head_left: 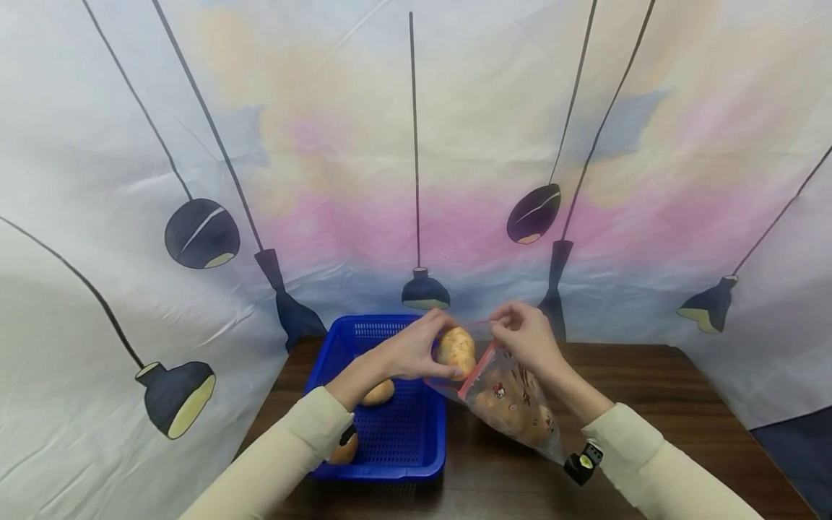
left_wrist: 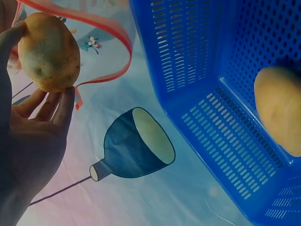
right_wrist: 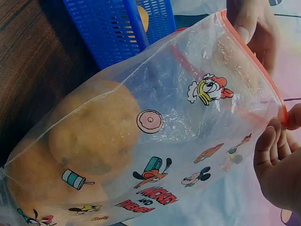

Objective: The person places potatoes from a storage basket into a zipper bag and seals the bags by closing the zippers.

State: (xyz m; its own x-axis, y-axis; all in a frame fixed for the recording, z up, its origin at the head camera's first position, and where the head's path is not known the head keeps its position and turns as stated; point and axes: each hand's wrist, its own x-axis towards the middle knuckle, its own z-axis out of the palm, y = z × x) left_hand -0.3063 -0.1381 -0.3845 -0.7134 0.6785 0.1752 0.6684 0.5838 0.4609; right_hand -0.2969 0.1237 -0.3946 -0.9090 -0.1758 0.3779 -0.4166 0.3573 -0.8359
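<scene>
My left hand [head_left: 416, 348] holds a potato [head_left: 457, 352] between thumb and fingers at the mouth of a clear zip bag [head_left: 503, 404] with a red rim and cartoon prints. In the left wrist view the potato [left_wrist: 49, 52] shows a dull patch, and the bag's red rim [left_wrist: 117, 30] curves behind it. My right hand [head_left: 528, 336] pinches the bag's rim, thumb against fingers, seen also in the right wrist view [right_wrist: 282, 160]. Several potatoes [right_wrist: 94, 127] lie in the bag's lower end.
A blue perforated basket [head_left: 429, 448] stands on the dark wooden table [head_left: 624, 390], left of the bag. Inside it lie a potato [head_left: 379, 393] in the middle and another [head_left: 344, 449] near the front, partly behind my left sleeve. A cloth printed with lamps [head_left: 425, 289] hangs behind.
</scene>
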